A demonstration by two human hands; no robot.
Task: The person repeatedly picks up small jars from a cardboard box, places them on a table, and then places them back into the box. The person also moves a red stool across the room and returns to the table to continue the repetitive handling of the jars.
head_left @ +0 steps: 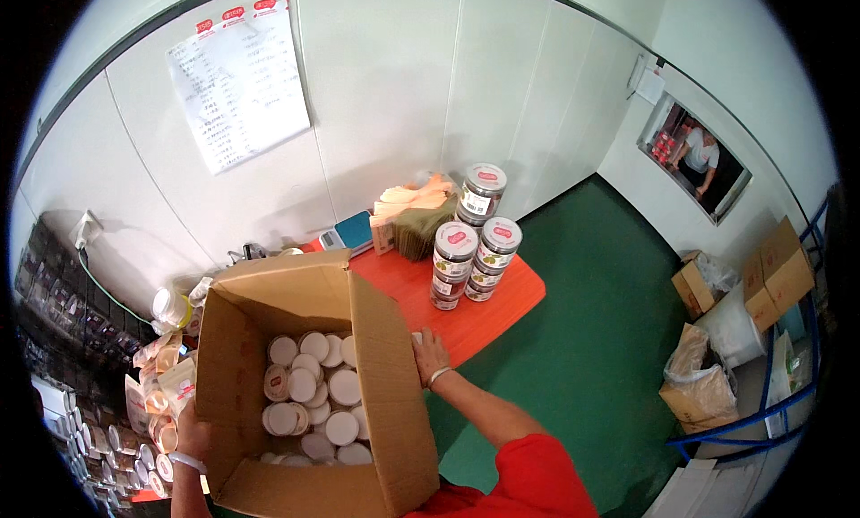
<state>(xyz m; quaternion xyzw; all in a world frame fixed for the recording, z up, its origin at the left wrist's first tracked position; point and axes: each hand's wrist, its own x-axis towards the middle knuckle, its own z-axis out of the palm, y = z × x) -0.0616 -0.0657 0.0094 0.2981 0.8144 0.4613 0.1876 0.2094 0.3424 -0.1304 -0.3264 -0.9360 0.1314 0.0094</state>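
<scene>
A deep open cardboard box (394, 401) stands in front of me, holding many round white lids (344, 387) lying loosely. My left hand (193, 431) grips the box's left side, its fingers partly hidden. Against the outer right side rests my right hand (431, 357), fingers bent and holding the box; a small white edge shows at its fingertips, too little to name. Beyond the box on the orange table (408, 289) are stacked clear jars with white-topped lids (455, 240), a bundle of paper bags (414, 215) and a small scale (348, 235).
Pouches (161, 379) and several lidded tubs (116, 455) crowd the left. A handwritten sheet (237, 88) hangs on the wall. Cartons (779, 271) and plastic-wrapped goods (703, 384) lie by a blue rack (743, 424) at right. Another person (699, 155) shows through the wall opening.
</scene>
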